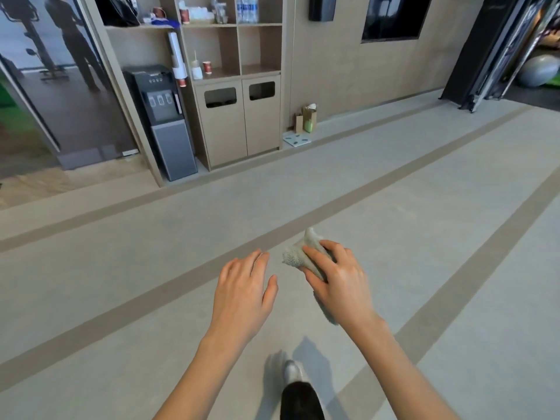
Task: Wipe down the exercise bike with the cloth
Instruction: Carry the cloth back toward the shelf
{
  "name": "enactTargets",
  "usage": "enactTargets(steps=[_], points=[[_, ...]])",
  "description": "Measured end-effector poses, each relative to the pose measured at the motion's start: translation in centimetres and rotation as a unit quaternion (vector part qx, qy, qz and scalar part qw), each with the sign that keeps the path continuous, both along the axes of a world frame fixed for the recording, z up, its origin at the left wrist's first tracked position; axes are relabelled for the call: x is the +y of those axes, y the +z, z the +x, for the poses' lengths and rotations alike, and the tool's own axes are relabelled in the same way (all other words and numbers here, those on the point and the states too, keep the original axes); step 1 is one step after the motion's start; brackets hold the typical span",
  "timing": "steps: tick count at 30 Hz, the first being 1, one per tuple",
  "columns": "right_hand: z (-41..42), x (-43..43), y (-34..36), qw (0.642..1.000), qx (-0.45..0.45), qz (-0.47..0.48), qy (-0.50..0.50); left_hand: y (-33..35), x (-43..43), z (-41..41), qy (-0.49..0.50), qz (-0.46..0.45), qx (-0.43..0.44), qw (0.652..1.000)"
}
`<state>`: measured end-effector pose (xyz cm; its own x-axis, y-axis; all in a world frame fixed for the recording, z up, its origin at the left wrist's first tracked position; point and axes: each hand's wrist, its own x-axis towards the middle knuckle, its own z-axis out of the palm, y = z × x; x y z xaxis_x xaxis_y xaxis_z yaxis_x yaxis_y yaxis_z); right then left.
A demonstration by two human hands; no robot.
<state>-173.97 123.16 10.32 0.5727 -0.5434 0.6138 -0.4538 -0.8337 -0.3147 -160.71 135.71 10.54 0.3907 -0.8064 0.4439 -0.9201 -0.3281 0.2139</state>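
Note:
My right hand (pixel 339 283) holds a pale grey-green cloth (pixel 298 254), bunched under its fingers, with one end sticking out to the upper left and another hanging below the wrist. Just left of it, my left hand (pixel 244 291) is held out flat, palm down, fingers apart and holding nothing. Both hands hover above the floor. The only exercise bike I see is a reflection (pixel 33 34) in the glass door at the far left, beside a reflected standing person.
A grey floor with brown stripes (pixel 318 213) stretches ahead. A water dispenser (pixel 165 116) and a shelf cabinet (pixel 236 86) stand against the back wall. Paper bags (pixel 307 118) and a scale (pixel 296 138) sit by the wall. A grey exercise ball (pixel 538 71) lies far right. My shoe (pixel 292 371) shows below.

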Motion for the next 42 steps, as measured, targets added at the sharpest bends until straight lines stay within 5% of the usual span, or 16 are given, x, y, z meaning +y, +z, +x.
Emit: enactTargets(steps=[18, 42], points=[[31.4, -37.2, 1.4, 0.993, -0.011, 0.082, 0.079, -0.1, -36.0, 30.1, 0.085, -0.022, 0.002, 0.996], [76.7, -80.4, 1.2, 0.996, -0.013, 0.046, 0.073, 0.7, -78.8, 75.3, 0.097, -0.013, -0.018, 0.995]])
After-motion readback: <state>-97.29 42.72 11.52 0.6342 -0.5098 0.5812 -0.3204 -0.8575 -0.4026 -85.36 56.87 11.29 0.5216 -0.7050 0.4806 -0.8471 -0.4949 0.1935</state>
